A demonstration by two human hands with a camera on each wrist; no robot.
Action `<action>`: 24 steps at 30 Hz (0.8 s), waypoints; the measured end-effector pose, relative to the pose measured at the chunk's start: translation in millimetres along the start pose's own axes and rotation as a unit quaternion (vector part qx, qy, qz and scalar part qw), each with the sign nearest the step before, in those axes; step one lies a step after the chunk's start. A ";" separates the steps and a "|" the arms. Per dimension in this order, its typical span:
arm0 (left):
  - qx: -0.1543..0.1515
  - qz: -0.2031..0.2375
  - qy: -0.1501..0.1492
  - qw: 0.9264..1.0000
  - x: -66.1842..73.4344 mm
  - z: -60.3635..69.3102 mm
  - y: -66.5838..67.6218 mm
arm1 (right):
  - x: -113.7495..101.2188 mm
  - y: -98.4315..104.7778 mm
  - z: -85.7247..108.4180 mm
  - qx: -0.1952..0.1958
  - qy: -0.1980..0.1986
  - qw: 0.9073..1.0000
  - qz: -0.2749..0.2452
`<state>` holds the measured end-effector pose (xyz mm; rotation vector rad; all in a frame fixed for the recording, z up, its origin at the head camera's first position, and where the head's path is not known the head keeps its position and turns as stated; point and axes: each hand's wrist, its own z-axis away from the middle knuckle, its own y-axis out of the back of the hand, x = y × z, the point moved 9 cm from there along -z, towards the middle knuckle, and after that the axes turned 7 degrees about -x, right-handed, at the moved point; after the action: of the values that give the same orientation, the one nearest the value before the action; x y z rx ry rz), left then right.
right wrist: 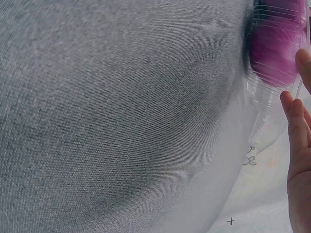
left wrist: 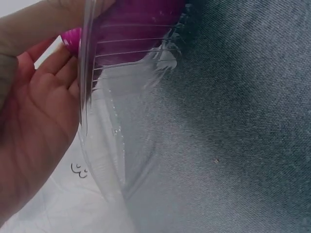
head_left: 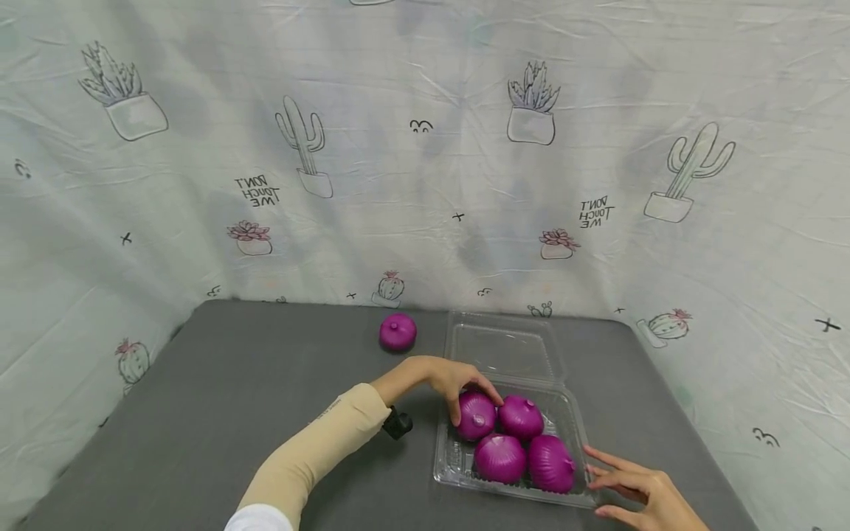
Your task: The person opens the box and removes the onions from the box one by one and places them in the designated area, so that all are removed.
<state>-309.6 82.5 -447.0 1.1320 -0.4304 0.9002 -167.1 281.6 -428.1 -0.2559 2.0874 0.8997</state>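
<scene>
My left hand (head_left: 451,377) reaches over the left wall of a clear plastic clamshell box (head_left: 458,478) and grips a purple onion (head_left: 477,417) in its back left corner. Several purple onions fill the tray; beside the held one lies another onion (head_left: 521,418). In the left wrist view, an onion (left wrist: 141,29) shows through the ribbed wall, and my thumb and fingers are partly hidden. At the box's right rim, the fingers of my right hand (head_left: 647,493) are extended and lightly touch the edge. The right wrist view shows these fingertips beside the clear wall.
The box's clear lid (head_left: 501,346) lies folded back, away from me. One more onion (head_left: 398,332) sits near the far edge of the grey table (head_left: 219,383), left of the lid. A white printed curtain (head_left: 398,221) hangs behind and at both sides.
</scene>
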 end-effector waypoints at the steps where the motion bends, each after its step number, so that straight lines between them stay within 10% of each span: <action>1: 0.002 -0.016 0.013 1.000 -1.0 -0.8 -0.3 | -0.1 0.0 0.1 0.001 0.000 1.000 0.001; 6: 0.024 -0.067 0.040 0.997 -2.2 -1.8 3.9 | 0.0 0.0 -0.4 0.003 0.000 1.000 0.008; 17: 0.039 0.108 -0.064 0.991 9.0 13.2 10.1 | 0.4 0.1 -3.6 -0.002 -0.002 1.000 0.001; 24: 0.111 0.085 -0.103 0.985 19.1 32.9 21.0 | -0.7 -1.1 -2.5 -0.003 -0.007 1.000 0.007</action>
<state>-310.6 63.1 -408.2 1.4172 -0.6146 1.0014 -167.6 279.0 -427.1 -0.2381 2.0759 0.9124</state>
